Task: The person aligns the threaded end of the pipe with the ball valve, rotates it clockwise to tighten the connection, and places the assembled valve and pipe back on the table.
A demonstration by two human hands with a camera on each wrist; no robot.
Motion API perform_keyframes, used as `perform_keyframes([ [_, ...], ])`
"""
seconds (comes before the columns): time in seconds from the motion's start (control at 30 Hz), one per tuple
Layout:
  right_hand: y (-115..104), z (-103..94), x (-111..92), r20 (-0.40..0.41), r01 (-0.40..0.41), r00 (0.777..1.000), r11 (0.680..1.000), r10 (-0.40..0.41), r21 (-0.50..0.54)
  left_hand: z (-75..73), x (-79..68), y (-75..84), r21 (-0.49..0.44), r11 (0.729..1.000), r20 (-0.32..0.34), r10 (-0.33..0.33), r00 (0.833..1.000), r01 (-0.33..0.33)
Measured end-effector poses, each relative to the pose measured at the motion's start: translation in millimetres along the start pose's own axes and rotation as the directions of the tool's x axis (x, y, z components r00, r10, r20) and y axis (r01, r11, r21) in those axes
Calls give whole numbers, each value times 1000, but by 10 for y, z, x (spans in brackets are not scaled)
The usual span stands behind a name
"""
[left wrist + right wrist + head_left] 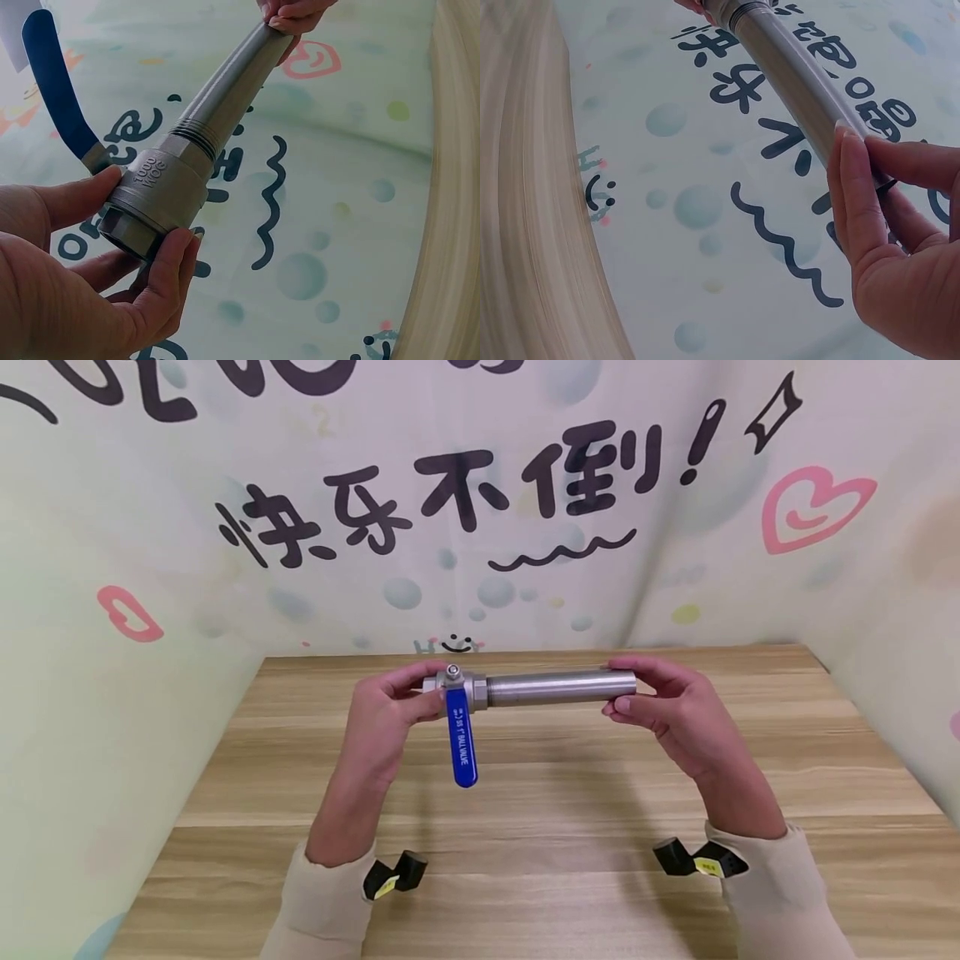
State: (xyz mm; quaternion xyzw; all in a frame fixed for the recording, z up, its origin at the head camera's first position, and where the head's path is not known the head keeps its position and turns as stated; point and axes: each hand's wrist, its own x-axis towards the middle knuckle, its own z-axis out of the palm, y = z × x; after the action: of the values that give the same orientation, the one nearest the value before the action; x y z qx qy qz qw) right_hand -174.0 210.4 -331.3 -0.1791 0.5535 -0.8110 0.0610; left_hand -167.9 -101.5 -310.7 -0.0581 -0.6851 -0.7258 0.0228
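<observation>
A steel ball valve [472,687] with a blue lever handle [461,739] is joined to a straight steel pipe [558,687]. My left hand [382,718] grips the valve body at its left end, thumb on the near side. At the pipe's far right end, my right hand [675,710] pinches it between thumb and fingers. The assembly is held level above the table, its lever pointing toward me. In the left wrist view, several bare threads [196,136] show where the pipe enters the valve, and raised lettering marks the valve body [161,180].
A wood-grain table [510,860] spreads beneath both hands. Behind it stands a pale printed wall cloth [420,552] with dark characters, hearts and bubbles. More cloth rises along the left and right sides. Each wrist carries a small black camera [396,873].
</observation>
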Motion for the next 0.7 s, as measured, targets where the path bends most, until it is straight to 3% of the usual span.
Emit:
perform_keyframes([
  [0.33,-7,4,1,-7,-13,1000,998,13,60,2,0,-7,11,1000,2,-4,1000,4],
  [0.7,-9,1,1,-17,-24,1000,998,25,50,5,7,-8,7,1000,2,-9,1000,9],
])
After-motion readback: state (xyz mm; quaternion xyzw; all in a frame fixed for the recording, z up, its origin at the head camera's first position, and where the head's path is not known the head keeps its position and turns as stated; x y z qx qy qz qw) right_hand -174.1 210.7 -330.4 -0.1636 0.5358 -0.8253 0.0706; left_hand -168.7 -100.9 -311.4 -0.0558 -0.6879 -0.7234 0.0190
